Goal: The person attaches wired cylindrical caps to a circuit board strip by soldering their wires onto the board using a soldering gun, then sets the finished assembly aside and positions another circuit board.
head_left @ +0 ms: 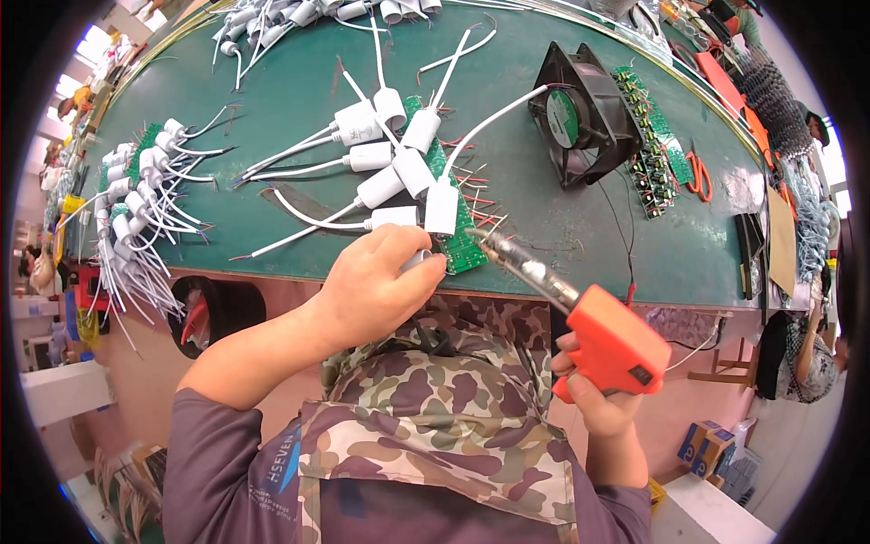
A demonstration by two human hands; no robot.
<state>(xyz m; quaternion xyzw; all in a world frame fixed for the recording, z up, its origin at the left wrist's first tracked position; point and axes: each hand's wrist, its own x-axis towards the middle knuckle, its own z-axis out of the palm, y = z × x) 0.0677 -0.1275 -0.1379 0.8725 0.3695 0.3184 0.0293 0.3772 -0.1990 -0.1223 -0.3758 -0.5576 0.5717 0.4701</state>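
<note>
My left hand point(381, 272) is closed at the table's front edge, pinching a white cylindrical cable housing point(415, 261) that its fingers mostly cover. Beside those fingertips lies a green circuit-board strip point(464, 245) with red and white wire ends along its right side. Several white housings with cables, one of them upright point(441, 208), lie over and beside the strip. In my right hand point(598, 390) is an orange-red soldering gun point(621, 343). Its metal barrel slants up and left, with the tip close to the strip's right edge; contact cannot be made out.
A black fan point(580, 118) stands at the right on the green table point(299, 91). Past it are a populated board strip point(645, 145) and orange-handled scissors point(699, 177). Finished-looking housings pile up at the left point(136, 199) and far edge point(272, 23). Thin cords trail near the right forearm.
</note>
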